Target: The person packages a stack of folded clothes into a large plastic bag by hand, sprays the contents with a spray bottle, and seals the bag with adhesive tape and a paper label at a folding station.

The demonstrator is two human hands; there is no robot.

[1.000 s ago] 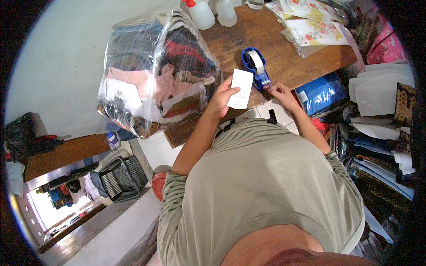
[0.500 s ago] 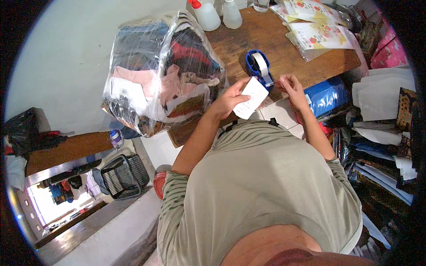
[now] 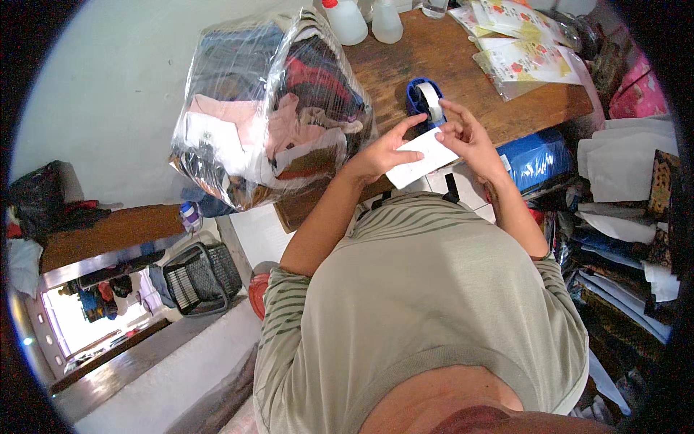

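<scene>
Above wooden table (image 3: pixel 434 50), 2 hands (left hand (image 3: pixel 382 153), right hand (image 3: pixel 468 137)) holding white slip (image 3: pixel 421 159)

Both forearms reach forward, left hand (image 3: pixel 379 153) and right hand (image 3: pixel 468 137) close together, fingers pinching.

We see a clear bag of clothes (image 3: pixel 271 108) on the wooden table (image 3: pixel 405 61), two plastic bottles (image 3: pixel 361 18) at its far edge, printed packets (image 3: pixel 524 50) to the right, a blue roll (image 3: pixel 538 155) below them, folded fabrics (image 3: pixel 629 217) stacked right, a black basket (image 3: pixel 199 278) on the floor
</scene>
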